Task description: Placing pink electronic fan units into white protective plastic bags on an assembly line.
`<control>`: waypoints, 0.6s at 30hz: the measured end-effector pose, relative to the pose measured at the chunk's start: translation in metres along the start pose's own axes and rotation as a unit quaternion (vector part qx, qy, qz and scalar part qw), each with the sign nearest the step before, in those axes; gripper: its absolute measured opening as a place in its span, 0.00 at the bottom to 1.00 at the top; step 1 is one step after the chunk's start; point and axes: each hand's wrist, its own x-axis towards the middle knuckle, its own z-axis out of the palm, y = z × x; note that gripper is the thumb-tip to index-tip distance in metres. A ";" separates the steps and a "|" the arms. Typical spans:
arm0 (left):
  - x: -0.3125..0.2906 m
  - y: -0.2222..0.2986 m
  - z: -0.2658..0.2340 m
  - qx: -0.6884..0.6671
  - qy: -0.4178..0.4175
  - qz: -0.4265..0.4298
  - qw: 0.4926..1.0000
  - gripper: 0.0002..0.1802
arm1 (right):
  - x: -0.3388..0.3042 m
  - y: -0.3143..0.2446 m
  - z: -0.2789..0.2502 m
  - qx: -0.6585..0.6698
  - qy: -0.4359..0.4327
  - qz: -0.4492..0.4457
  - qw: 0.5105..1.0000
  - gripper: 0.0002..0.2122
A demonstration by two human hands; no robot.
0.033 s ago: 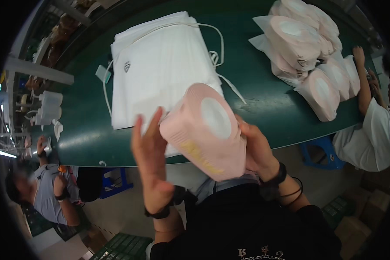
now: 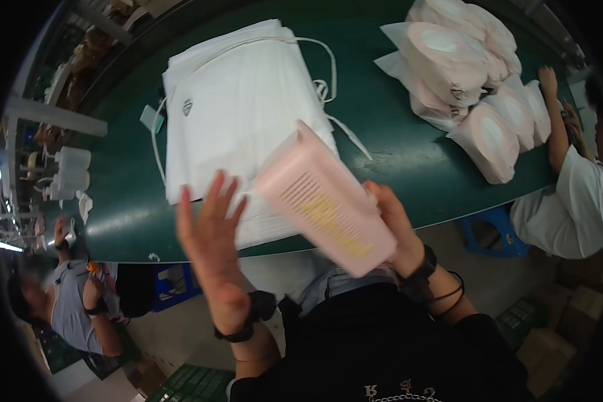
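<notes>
A pink plastic casing [image 2: 325, 201] with rounded corners, rows of vent slits and yellow marking is held tilted above the table's near edge. My right hand [image 2: 396, 228] grips it at its right end, with some fingers hidden behind it. To its left, my left hand [image 2: 211, 248] is raised with fingers spread, apart from the casing and holding nothing. Beyond both hands lies a stack of white bags [image 2: 248, 114] on the green table [image 2: 362, 114]. A pale cord [image 2: 331, 60] runs across the stack and off its right side.
Several pink casings in translucent bags [image 2: 492, 137] are heaped at the far right. A person in a white top [image 2: 556, 208] sits beside them. Another person in grey [image 2: 80, 295] is at the left, near white plastic bottles [image 2: 70, 171]. Blue stools [image 2: 492, 234] stand under the table.
My left hand has come away from the casing toward the left, fingers spread. The casing has turned in my right hand, so its slotted side shows and its pale oval face is out of sight.
</notes>
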 end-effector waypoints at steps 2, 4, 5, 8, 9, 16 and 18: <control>0.009 -0.006 -0.020 0.134 0.027 0.025 0.990 0.42 | 0.000 -0.004 -0.006 0.443 -0.123 0.236 0.856 0.25; 0.018 -0.016 -0.041 0.222 0.042 0.028 0.974 0.35 | 0.007 0.002 -0.012 0.508 -0.198 0.253 0.800 0.24; 0.024 -0.023 -0.048 0.414 0.018 0.020 0.910 0.31 | 0.009 0.001 -0.014 0.567 -0.275 0.283 0.723 0.22; 0.028 -0.038 -0.073 0.585 -0.029 0.007 0.811 0.26 | 0.009 0.001 -0.008 0.583 -0.337 0.285 0.682 0.23; 0.030 -0.042 -0.074 0.583 -0.055 -0.006 0.811 0.25 | 0.007 0.000 -0.006 0.592 -0.367 0.290 0.656 0.24; 0.041 -0.050 -0.070 0.559 -0.067 -0.029 0.826 0.19 | -0.005 -0.008 0.008 0.614 -0.350 0.284 0.648 0.20; 0.042 -0.049 -0.067 0.553 -0.067 -0.005 0.830 0.17 | -0.007 -0.010 0.012 0.623 -0.332 0.290 0.646 0.18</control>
